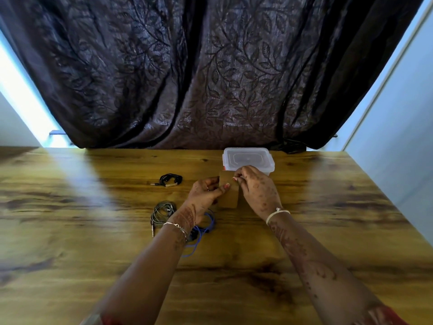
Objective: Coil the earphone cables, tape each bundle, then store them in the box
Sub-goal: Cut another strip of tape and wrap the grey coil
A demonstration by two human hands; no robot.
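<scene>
A roll of brown tape [230,198] stands on edge at the table's middle. My left hand [207,193] grips its left side with the thumb across the face. My right hand [255,188] pinches the tape's upper edge with fingertips. A coiled black earphone bundle [170,179] lies to the left, farther back. A loose grey-green earphone cable [161,212] lies beside my left wrist. A blue earphone cable [203,228] is partly hidden under my left forearm. A clear plastic box with its lid on [248,160] sits just behind my hands.
The wooden table [93,242] stretches wide on both sides. A dark leaf-patterned curtain [210,71] hangs behind its far edge. A pale wall [398,137] rises at the right, and bright light falls on the table's left part.
</scene>
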